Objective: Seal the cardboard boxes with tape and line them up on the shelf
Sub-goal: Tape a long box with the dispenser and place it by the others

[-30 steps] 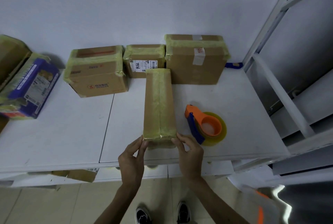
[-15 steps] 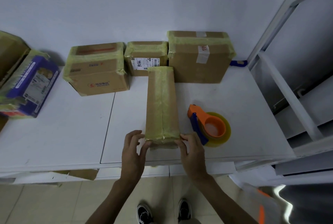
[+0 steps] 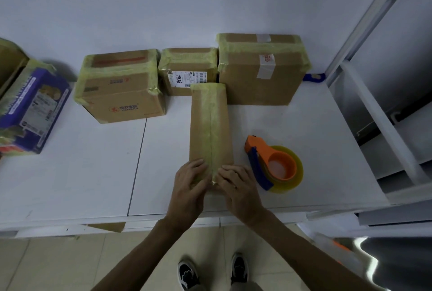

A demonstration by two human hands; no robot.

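A long narrow cardboard box (image 3: pixel 210 122) lies lengthwise on the white shelf (image 3: pixel 81 173), a strip of yellowish tape running along its top seam. My left hand (image 3: pixel 190 182) and my right hand (image 3: pixel 233 184) both press flat on the box's near end, fingers meeting over the tape. Right of the box lies an orange and blue tape dispenser (image 3: pixel 273 164) with a yellow roll. Three taped boxes stand in a row against the wall: a left one (image 3: pixel 121 87), a small middle one (image 3: pixel 189 70) with a label, and a large right one (image 3: pixel 259 68).
A purple printed box (image 3: pixel 32 108) wrapped in tape lies at the far left, beside another brown box (image 3: pixel 9 63). A white metal rack frame (image 3: pixel 383 108) rises at the right. A blue object (image 3: pixel 313 77) sits behind the large box. The floor and my shoes show below the shelf's edge.
My hands moved from the sides of the box's near end up onto its top, now pressing over the tape. The box itself has stayed where it was.
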